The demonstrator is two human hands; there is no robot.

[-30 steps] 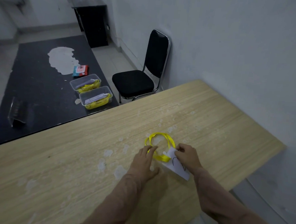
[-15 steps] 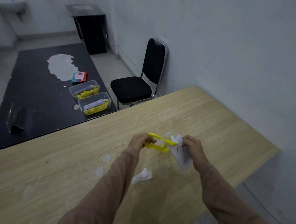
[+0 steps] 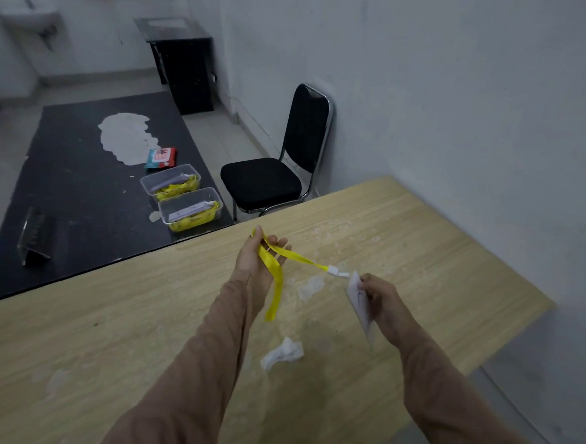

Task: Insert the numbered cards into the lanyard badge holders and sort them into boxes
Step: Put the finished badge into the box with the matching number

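My left hand (image 3: pixel 258 257) holds the yellow lanyard strap (image 3: pixel 274 272) above the wooden table (image 3: pixel 420 250), its fingers curled round the strap while a loop hangs down. The strap runs taut to a white clip (image 3: pixel 336 271). My right hand (image 3: pixel 378 295) pinches the clear badge holder with a white numbered card (image 3: pixel 358 303) in it, hanging from that clip. Two clear boxes (image 3: pixel 170 181) (image 3: pixel 191 208) with yellow lanyards and cards inside stand on the black table beyond.
A crumpled white paper scrap (image 3: pixel 282 353) lies on the wooden table near my forearms. A black chair (image 3: pixel 274 172) stands by the wall. On the black table (image 3: pixel 80 191) lie a red packet (image 3: pixel 161 156) and a clear stand (image 3: pixel 35 237).
Both hands lifted the lanyard and badge holder off the table and moved apart, stretching the strap taut. The paper scrap, earlier hidden under my left hand, is now uncovered.
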